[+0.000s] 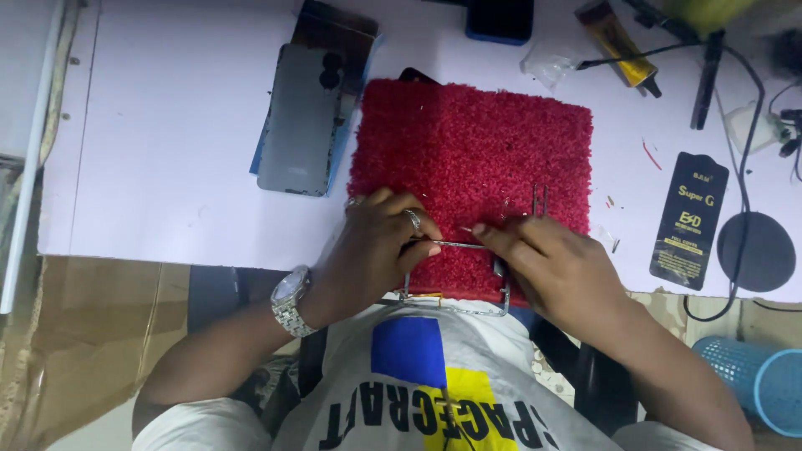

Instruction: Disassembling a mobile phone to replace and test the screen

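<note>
1. Hands meet at the near edge of the red mat (472,159); left hand (372,250) pinches one end of a thin metal strip (458,245) between thumb and forefinger; right hand (555,259) pinches the other end with its fingertips.
2. Strip lies just above the mat, long axis running left to right across the person, nearly level; which end is its tip I cannot tell.
3. Metal frame (455,302) sits under the hands, partly hidden at the mat's edge.
4. Risk, as I judge it: the strip is slim and held only at its ends, so uneven pull could bend it or let it slip into the pile.
5. Grey phone back (301,125) lies on the surface (167,150), left of the mat; black packet (689,221) lies right.
</note>
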